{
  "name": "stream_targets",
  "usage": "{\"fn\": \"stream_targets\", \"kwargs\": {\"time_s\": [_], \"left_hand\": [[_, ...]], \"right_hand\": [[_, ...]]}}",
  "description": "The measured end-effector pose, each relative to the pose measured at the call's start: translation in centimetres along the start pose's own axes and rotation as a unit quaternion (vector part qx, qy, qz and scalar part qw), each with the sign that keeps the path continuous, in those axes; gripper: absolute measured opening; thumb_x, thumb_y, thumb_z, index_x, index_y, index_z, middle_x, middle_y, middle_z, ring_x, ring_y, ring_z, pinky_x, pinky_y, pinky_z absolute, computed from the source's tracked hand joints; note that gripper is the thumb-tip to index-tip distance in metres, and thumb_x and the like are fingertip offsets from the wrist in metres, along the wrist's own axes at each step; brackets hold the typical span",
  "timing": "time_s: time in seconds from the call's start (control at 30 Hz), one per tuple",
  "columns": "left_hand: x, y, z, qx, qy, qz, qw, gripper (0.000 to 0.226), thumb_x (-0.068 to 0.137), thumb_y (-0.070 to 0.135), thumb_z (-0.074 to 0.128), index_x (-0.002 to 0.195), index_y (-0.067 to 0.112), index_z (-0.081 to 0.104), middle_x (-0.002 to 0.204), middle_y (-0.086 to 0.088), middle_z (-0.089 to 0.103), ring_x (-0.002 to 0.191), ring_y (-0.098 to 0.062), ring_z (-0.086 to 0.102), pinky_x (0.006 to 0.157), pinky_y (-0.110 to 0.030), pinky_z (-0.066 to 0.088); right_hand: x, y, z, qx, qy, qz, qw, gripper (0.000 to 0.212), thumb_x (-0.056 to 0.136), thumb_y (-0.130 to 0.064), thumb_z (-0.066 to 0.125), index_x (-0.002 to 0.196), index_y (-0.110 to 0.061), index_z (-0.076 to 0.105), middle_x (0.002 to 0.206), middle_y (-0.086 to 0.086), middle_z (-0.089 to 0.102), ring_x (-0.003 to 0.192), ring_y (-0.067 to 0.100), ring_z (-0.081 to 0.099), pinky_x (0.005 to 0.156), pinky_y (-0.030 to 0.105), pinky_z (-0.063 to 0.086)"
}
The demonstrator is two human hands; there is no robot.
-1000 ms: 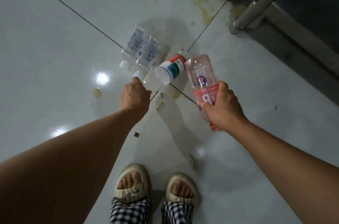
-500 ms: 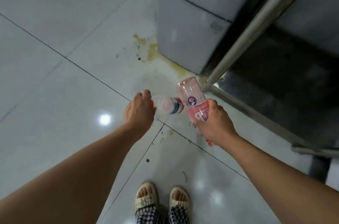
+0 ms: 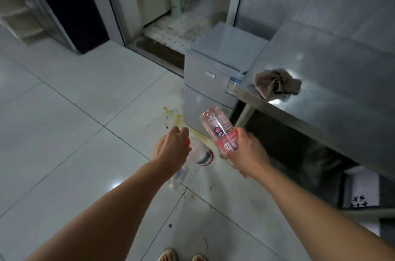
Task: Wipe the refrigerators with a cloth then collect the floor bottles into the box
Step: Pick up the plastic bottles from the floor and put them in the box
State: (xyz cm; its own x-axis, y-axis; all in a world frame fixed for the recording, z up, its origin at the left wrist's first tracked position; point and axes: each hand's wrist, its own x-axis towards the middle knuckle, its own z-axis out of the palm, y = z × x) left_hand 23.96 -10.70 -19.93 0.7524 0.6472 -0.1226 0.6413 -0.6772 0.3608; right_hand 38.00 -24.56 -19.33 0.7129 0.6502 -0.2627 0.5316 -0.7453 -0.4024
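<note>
Head view: both hands are loaded, so the step is carrying the bottles to the box — which is not in view. It would be wise to keep both grips firm and look for the box before walking.

The left hand (image 3: 171, 147) is curled over a clear bottle with a red cap (image 3: 197, 155); at least one more clear bottle (image 3: 181, 175) hangs below it at 6 o'clock. The right hand (image 3: 245, 151) wraps the pink bottle (image 3: 220, 128), its base tilted toward 11 o'clock.

Both forearms reach forward, wrists level — the cloth (image 3: 275, 85) lies on the steel desk (image 3: 342, 94) at 2 o'clock, beside the small refrigerator (image 3: 211, 81)
</note>
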Motion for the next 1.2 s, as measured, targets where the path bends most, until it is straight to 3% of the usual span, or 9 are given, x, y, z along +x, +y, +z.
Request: {"fn": "stream_targets", "kwargs": {"time_s": [0.13, 0.3, 0.53, 0.67, 0.9, 1.03, 1.2], "left_hand": [[-1.2, 2.9, -3.9, 0.002, 0.016, 0.022, 1.000, 0.029, 0.089, 0.023, 0.061, 0.113, 0.012, 0.051, 0.100, -0.005, 0.053, 0.077, -0.015, 0.050, 0.065, -0.023, 0.040], [-2.4, 5.5, -7.6, -0.009, 0.024, 0.018, 1.000, 0.027, 0.089, 0.026, 0.060, 0.111, 0.015, 0.050, 0.098, -0.003, 0.049, 0.080, -0.018, 0.049, 0.068, -0.028, 0.040], [-2.5, 7.3, -11.6, 0.070, 0.032, 0.066, 0.995, 0.026, 0.089, 0.030, 0.059, 0.109, 0.016, 0.052, 0.102, -0.007, 0.055, 0.087, -0.025, 0.057, 0.076, -0.034, 0.048], [-1.4, 8.3, -13.5, 0.101, 0.026, 0.100, 0.989, 0.030, 0.087, 0.031, 0.061, 0.112, 0.017, 0.052, 0.104, -0.006, 0.056, 0.092, -0.026, 0.058, 0.080, -0.035, 0.050], [1.3, 10.1, -15.2, 0.122, 0.029, 0.204, 0.971, 0.028, 0.084, 0.034, 0.064, 0.106, 0.024, 0.051, 0.100, 0.000, 0.056, 0.085, -0.018, 0.055, 0.075, -0.028, 0.048], [2.0, 9.8, -16.0, 0.128, 0.024, 0.315, 0.940, 0.019, 0.085, 0.030, 0.062, 0.099, 0.021, 0.053, 0.099, -0.001, 0.058, 0.077, -0.015, 0.051, 0.067, -0.026, 0.042], [0.5, 9.2, -16.7, 0.121, -0.041, 0.451, 0.883, 0.017, 0.086, 0.021, 0.056, 0.101, 0.014, 0.054, 0.110, -0.008, 0.058, 0.096, -0.027, 0.057, 0.076, -0.034, 0.045]], "right_hand": [[-1.7, -0.7, -4.7, 0.005, 0.023, -0.018, 1.000, 0.072, 0.077, -0.039, 0.072, 0.136, -0.022, 0.033, 0.124, 0.006, 0.052, 0.106, 0.023, 0.053, 0.078, 0.027, 0.042], [-3.8, -1.2, -9.2, 0.015, 0.041, -0.015, 0.999, 0.078, 0.077, -0.035, 0.072, 0.141, -0.020, 0.031, 0.129, 0.005, 0.051, 0.113, 0.022, 0.052, 0.092, 0.035, 0.048], [-5.5, -1.1, -12.7, 0.027, 0.060, -0.011, 0.998, 0.068, 0.072, -0.026, 0.074, 0.129, -0.017, 0.038, 0.116, 0.007, 0.057, 0.097, 0.023, 0.056, 0.072, 0.023, 0.042], [-6.3, -1.0, -14.3, 0.037, 0.086, -0.005, 0.996, 0.057, 0.074, -0.030, 0.070, 0.122, -0.016, 0.043, 0.108, 0.004, 0.060, 0.084, 0.017, 0.056, 0.065, 0.024, 0.043], [-8.9, -1.5, -15.4, 0.053, 0.157, 0.070, 0.984, 0.051, 0.074, -0.045, 0.069, 0.113, -0.021, 0.047, 0.102, 0.000, 0.061, 0.089, 0.020, 0.061, 0.072, 0.030, 0.049], [-11.4, -2.8, -14.7, 0.058, 0.200, 0.141, 0.968, 0.048, 0.075, -0.041, 0.068, 0.113, -0.019, 0.049, 0.106, 0.004, 0.062, 0.092, 0.023, 0.061, 0.076, 0.033, 0.052], [-17.3, -5.6, -11.8, 0.072, 0.247, 0.249, 0.934, 0.046, 0.076, -0.032, 0.069, 0.116, -0.021, 0.049, 0.109, 0.001, 0.065, 0.097, 0.023, 0.063, 0.078, 0.031, 0.051]]}}
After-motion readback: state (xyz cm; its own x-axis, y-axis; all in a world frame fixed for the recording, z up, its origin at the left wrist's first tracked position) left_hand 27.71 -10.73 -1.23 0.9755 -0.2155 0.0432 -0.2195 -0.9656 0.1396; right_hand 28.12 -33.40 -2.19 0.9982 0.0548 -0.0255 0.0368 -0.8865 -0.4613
